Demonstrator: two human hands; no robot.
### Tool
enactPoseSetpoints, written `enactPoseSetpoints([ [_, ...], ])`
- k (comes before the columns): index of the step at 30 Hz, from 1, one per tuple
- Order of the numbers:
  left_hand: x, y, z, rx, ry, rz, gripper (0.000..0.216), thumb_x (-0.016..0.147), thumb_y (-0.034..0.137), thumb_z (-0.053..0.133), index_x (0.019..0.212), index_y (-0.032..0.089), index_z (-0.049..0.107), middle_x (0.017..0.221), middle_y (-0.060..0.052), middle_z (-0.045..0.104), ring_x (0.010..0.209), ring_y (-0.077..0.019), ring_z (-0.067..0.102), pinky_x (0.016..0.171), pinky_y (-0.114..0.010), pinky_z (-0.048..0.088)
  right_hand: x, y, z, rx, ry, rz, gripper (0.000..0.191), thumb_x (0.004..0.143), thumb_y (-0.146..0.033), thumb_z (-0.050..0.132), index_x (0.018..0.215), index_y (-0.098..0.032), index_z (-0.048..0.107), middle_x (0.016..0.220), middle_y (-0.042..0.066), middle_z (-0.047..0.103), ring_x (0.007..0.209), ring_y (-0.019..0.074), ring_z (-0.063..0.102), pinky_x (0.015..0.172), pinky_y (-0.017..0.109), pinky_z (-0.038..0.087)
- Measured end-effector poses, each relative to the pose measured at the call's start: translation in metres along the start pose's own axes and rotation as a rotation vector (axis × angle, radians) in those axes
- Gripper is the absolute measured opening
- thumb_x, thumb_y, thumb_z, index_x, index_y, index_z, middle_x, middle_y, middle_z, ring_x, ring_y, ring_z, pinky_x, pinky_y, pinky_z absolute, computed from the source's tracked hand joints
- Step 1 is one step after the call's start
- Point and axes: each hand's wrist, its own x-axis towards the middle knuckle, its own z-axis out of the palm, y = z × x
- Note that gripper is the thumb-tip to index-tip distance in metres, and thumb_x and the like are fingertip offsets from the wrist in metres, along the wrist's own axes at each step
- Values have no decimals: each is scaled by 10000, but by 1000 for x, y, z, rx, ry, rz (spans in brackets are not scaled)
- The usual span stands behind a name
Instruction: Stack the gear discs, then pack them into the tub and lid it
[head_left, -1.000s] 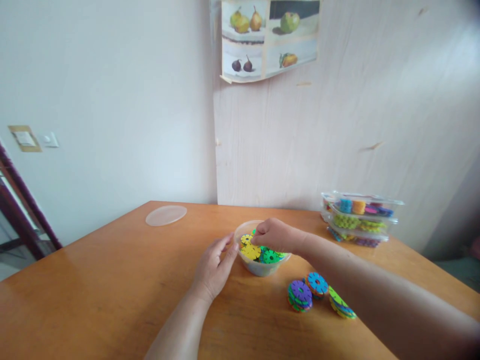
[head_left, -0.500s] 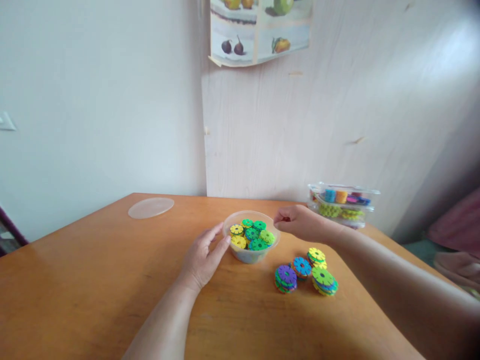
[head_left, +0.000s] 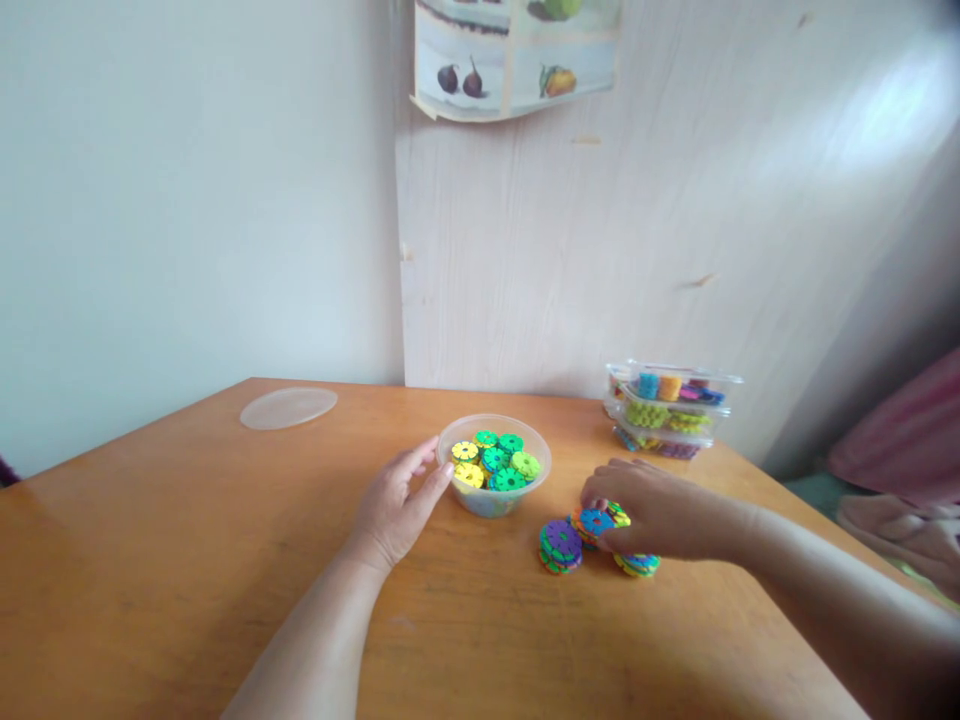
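A clear plastic bowl (head_left: 495, 503) holds yellow and green snowflake discs (head_left: 495, 460). My left hand (head_left: 397, 505) is at the bowl's left side, thumb on the near rim and fingers curved behind it. Right of the bowl, my right hand (head_left: 652, 505) hovers over stacked discs with thumb and fingers apart. A blue disc (head_left: 595, 522) tops the stack between those fingertips; I cannot tell whether they touch it. Beside it stands a stack topped by a purple disc (head_left: 561, 540). My right hand partly covers a yellow-topped stack (head_left: 619, 513) and another stack (head_left: 637, 565).
A round translucent lid (head_left: 289, 408) lies at the table's back left. Stacked clear boxes (head_left: 667, 415) of colourful pieces stand at the back right. The wooden table (head_left: 465, 630) meets a wall carrying a fruit picture (head_left: 517, 70). Pink cloth (head_left: 892, 440) is off to the right.
My right hand has moved from the bowl's right rim down and right to the disc stacks, its fingers opening. My left hand stays at the bowl. The view has shifted slightly.
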Motion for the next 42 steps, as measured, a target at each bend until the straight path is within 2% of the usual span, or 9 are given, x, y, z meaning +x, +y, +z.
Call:
enactPoseSetpoints([
  [8, -1, -1, 1, -13, -13, -17, 552, 849, 516, 557, 1329, 244, 536, 1189, -79, 656, 1042, -208, 634, 925, -354, 490, 10, 12, 1, 37, 6, -2, 156, 787, -235, 556, 866, -217, 689, 868, 39, 672, 794, 182, 599, 746, 284, 435],
  [14, 0, 0, 1, -6, -8, -13, 531, 844, 526, 560, 1304, 262, 556, 1170, -65, 664, 1017, -197, 638, 908, -340, 494, 11, 14, 1, 22, -43, -24, 309, 778, -364, 616, 1050, -237, 685, 1021, 63, 671, 918, 226, 602, 828, 321, 437],
  [18, -1, 3, 0, 14, 1, -14, 530, 842, 531, 555, 1299, 262, 562, 1156, -66, 671, 1000, -204, 645, 876, -339, 503, 11, 12, 2, 7, -69, -22, 288, 817, -338, 561, 1045, -223, 695, 1007, 76, 680, 901, 226, 607, 812, 326, 442],
  [24, -2, 6, 0, 22, 1, -9, 541, 846, 527, 543, 1307, 244, 559, 1136, -76, 679, 986, -206, 650, 858, -334, 509, 15, 17, 4, -30, -7, 20, 257, 827, -203, 480, 916, -208, 721, 889, 56, 712, 821, 205, 624, 754, 306, 441],
  [27, -2, 7, 0, 8, -1, -7, 547, 850, 524, 540, 1308, 225, 558, 1132, -85, 680, 989, -207, 652, 870, -334, 507, 20, 18, -4, -63, 126, 80, 238, 830, -226, 486, 886, -206, 716, 885, 57, 708, 835, 207, 617, 764, 309, 437],
  [30, -2, 8, -1, -4, -3, -8, 559, 845, 523, 551, 1307, 208, 559, 1133, -87, 680, 1004, -207, 648, 898, -333, 499, 28, 8, -15, 75, 312, 104, 244, 852, -269, 470, 902, -201, 699, 882, 46, 694, 812, 187, 605, 745, 295, 445],
  [32, -2, 8, -1, -4, -2, -8, 557, 843, 524, 556, 1304, 211, 562, 1138, -80, 680, 1016, -207, 642, 913, -331, 492, 38, -5, -20, 247, 369, 112, 246, 859, -304, 469, 916, -196, 682, 828, 28, 681, 752, 166, 591, 677, 272, 449],
  [37, -2, 9, 0, -31, 12, -17, 528, 836, 525, 565, 1266, 219, 594, 1099, -57, 689, 982, -200, 648, 910, -327, 490, 76, -45, -15, 489, 358, 58, 203, 817, -313, 528, 904, -186, 660, 724, -2, 638, 657, 130, 543, 557, 226, 406],
  [42, -3, 10, -1, -91, 15, -24, 512, 841, 514, 560, 1244, 202, 610, 1088, -61, 690, 986, -204, 646, 905, -327, 490, 116, -71, -3, 421, 297, 12, 170, 772, -217, 537, 878, -181, 666, 717, -5, 647, 631, 110, 540, 533, 203, 362],
])
